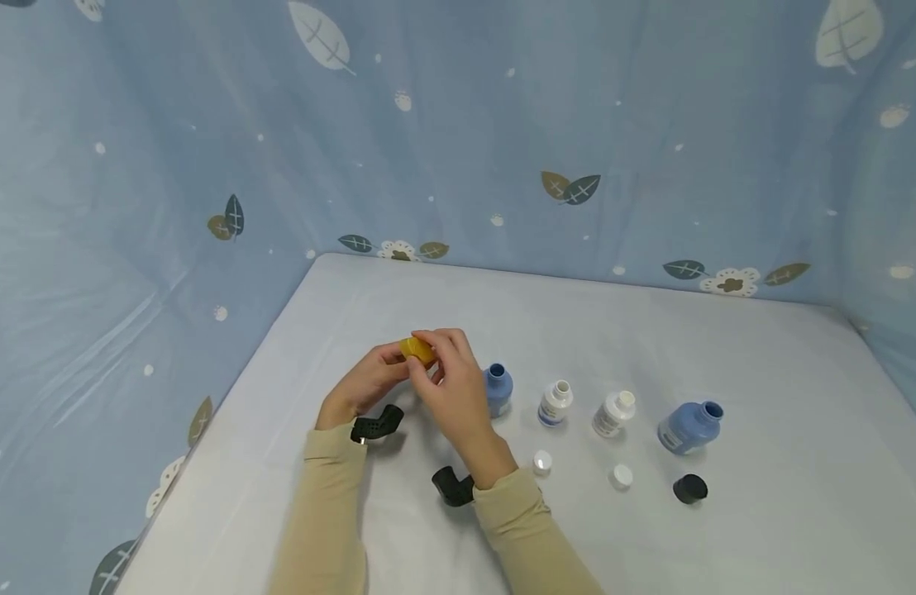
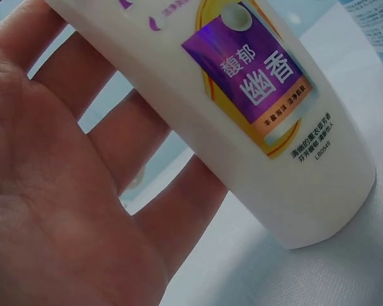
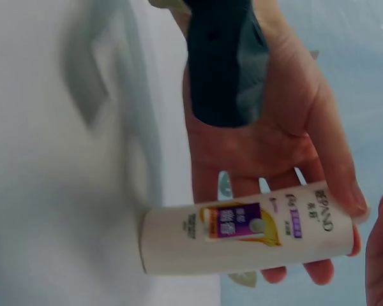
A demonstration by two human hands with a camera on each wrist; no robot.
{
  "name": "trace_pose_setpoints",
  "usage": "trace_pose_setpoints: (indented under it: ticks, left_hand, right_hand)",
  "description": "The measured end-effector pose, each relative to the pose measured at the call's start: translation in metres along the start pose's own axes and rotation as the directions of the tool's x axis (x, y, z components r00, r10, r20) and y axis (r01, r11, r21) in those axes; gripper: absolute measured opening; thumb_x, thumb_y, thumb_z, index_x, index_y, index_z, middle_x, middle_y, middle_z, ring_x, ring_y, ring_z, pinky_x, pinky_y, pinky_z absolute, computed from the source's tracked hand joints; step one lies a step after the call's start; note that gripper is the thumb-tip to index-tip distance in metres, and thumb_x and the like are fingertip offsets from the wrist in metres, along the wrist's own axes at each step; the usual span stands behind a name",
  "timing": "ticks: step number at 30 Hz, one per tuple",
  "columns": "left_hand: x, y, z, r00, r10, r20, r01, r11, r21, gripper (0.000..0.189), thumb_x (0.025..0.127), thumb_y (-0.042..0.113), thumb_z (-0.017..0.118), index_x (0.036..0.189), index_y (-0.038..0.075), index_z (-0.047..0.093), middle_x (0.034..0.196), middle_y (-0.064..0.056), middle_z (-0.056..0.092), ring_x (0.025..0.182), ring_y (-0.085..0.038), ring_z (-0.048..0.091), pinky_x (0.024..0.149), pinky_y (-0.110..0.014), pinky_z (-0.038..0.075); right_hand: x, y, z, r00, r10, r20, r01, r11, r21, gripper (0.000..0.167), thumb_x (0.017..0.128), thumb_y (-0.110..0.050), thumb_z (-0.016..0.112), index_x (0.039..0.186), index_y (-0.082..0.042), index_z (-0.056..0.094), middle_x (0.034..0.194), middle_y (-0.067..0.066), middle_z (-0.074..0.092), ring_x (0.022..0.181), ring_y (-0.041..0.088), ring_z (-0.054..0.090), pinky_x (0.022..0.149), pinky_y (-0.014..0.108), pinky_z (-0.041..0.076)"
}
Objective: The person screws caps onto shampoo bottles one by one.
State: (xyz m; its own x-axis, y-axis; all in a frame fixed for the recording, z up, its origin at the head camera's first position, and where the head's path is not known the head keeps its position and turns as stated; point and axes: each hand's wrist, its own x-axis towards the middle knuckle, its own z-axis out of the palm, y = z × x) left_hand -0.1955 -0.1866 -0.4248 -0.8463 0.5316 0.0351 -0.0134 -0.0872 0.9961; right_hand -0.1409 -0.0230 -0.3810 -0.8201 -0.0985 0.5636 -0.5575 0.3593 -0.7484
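My left hand [image 1: 367, 382] holds a white lotion-style bottle [image 2: 287, 210] with a purple and yellow label. Its fingers lie behind the bottle and its thumb along the front, near the upper end. The right wrist view shows the same bottle [image 3: 172, 245] nearly whole, its broad base pointing down at the table. Between thumb and fingers, my right hand [image 1: 456, 387] pinches a yellow cap [image 1: 417, 350] right at the left fingertips. In the head view the hands hide the bottle's body. How the cap meets the bottle is hidden.
Beside the right hand stands an uncapped blue bottle [image 1: 498, 390]. Farther right are two small white bottles [image 1: 555, 405] [image 1: 613, 415] and another blue bottle [image 1: 687, 427]. White caps [image 1: 542, 462] [image 1: 621, 477] and a black cap [image 1: 690, 488] lie in front. Curtains surround the white table [image 1: 785, 463].
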Motion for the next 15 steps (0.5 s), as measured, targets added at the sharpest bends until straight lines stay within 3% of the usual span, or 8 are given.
trace_pose_setpoints:
  ticks: [8, 15]
  left_hand:
    - [-0.004, 0.003, -0.006, 0.999, 0.009, -0.040, -0.007, 0.999, 0.050, 0.035, 0.087, 0.012, 0.058, 0.118, -0.005, 0.053, 0.117, -0.012, 0.055, 0.108, -0.025, 0.049, 0.094, -0.038, 0.034]
    - [-0.005, 0.016, 0.002, 1.000, 0.020, -0.002, -0.020, 0.999, 0.046, 0.030, 0.087, -0.002, 0.052, 0.117, -0.007, 0.053, 0.111, -0.011, 0.059, 0.105, -0.024, 0.051, 0.091, -0.038, 0.037]
  right_hand:
    - [-0.003, 0.001, 0.015, 0.999, -0.002, -0.052, 0.003, 1.000, 0.018, 0.029, 0.086, -0.021, 0.058, 0.114, -0.011, 0.057, 0.109, 0.001, 0.048, 0.075, 0.016, 0.049, 0.059, 0.025, 0.046]
    - [-0.006, 0.008, 0.018, 0.995, 0.016, -0.101, -0.020, 0.999, -0.033, 0.029, 0.086, -0.022, 0.059, 0.114, -0.011, 0.058, 0.109, 0.001, 0.049, 0.076, 0.015, 0.050, 0.059, 0.025, 0.043]
